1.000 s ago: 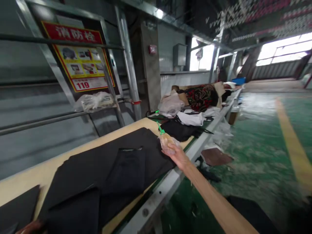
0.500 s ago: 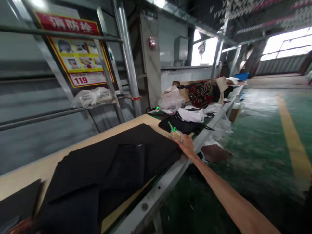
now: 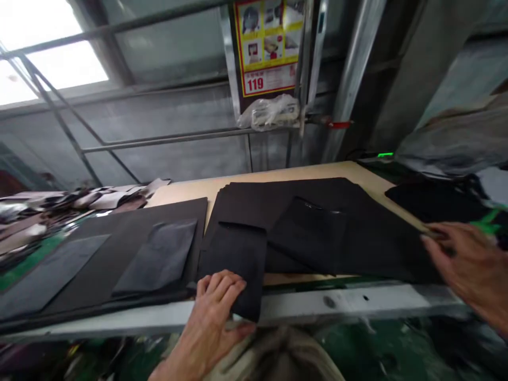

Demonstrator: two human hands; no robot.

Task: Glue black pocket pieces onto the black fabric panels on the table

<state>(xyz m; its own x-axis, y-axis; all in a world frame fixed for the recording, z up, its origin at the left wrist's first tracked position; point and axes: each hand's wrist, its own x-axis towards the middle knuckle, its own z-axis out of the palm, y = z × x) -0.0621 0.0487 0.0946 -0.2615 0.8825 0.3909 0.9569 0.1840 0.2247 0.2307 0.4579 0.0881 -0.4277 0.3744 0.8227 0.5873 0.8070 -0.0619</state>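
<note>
At the near edge of the table [image 3: 377, 301], the front black piece [image 3: 238, 251] is being held by the left hand [image 3: 210, 323]. The left grip is closed on its near corner, fingers laid over the top and thumb brought round below, and that corner is seen jutting over the table's pale rim. Most of the piece is rested flat on the large black sheets [image 3: 381, 227], which are stacked on a tan board [image 3: 313, 173].

Just right of it, a second black piece [image 3: 305, 233] is laid at a slant on the same stack. Over at the right end, the right hand [image 3: 472, 264] is held by the edge of the sheets, its fingers bent. It is blurred, so whether the right grip is closed on anything cannot be told. Behind it, a green nozzle [image 3: 490, 218] is partly hidden.

To the left, two grey pieces are spread on another black stack [image 3: 130, 225]: one grey piece [image 3: 159, 256] near its right side, the other grey piece [image 3: 55, 272] further left. Beyond, loose scraps [image 3: 115, 198] are heaped. At the back, a clear plastic bag [image 3: 272, 112] is seen on the rail below a red-and-yellow sign [image 3: 268, 47].
</note>
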